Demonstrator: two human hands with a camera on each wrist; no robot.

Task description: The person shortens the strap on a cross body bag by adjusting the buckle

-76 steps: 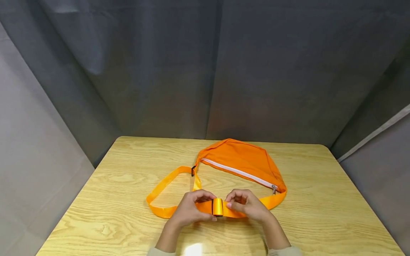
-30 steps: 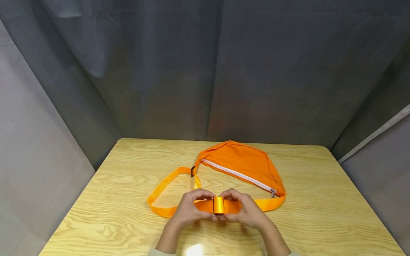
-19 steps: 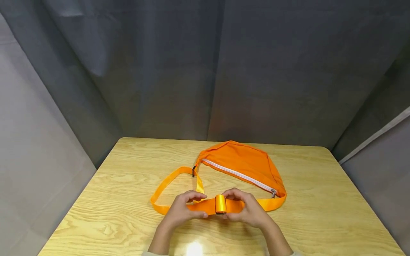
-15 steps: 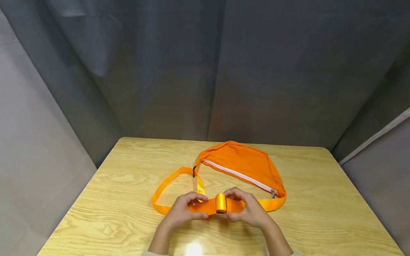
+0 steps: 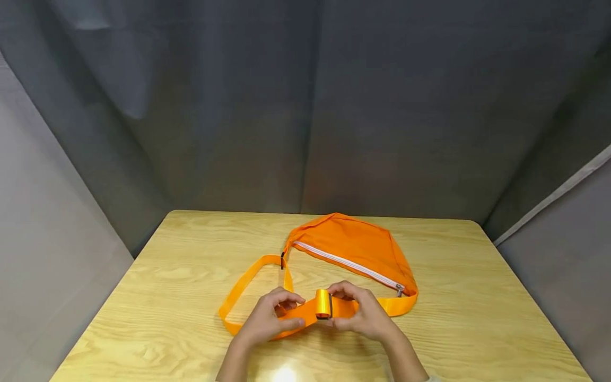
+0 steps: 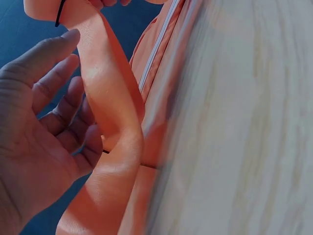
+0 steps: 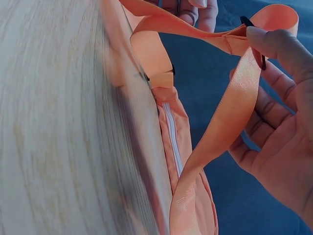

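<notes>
An orange sling bag (image 5: 353, 241) lies on the table, its yellow-orange strap (image 5: 250, 273) looping toward the front. A short loop of strap (image 5: 322, 303) stands up through a black strap slider (image 5: 330, 306). My right hand (image 5: 365, 315) pinches that slider between thumb and fingers; the right wrist view shows the thumb on the black slider (image 7: 263, 62). To its left, my left hand (image 5: 264, 318) is loosely bent beside the strap. In the left wrist view the fingertips (image 6: 73, 36) lie at the strap's edge without gripping it, and the strap (image 6: 110, 93) twists past them.
A white zipper (image 5: 346, 262) with a metal pull (image 5: 400, 290) runs along the bag's front edge. Another black fitting (image 5: 282, 260) joins strap and bag at the left. Wooden table (image 5: 453, 297) lies all round; dark curtains (image 5: 238, 106) hang behind it.
My right hand has moved from the strap onto the slider. The left hand has come away from the slider toward the left, and the strap between them now sags and twists.
</notes>
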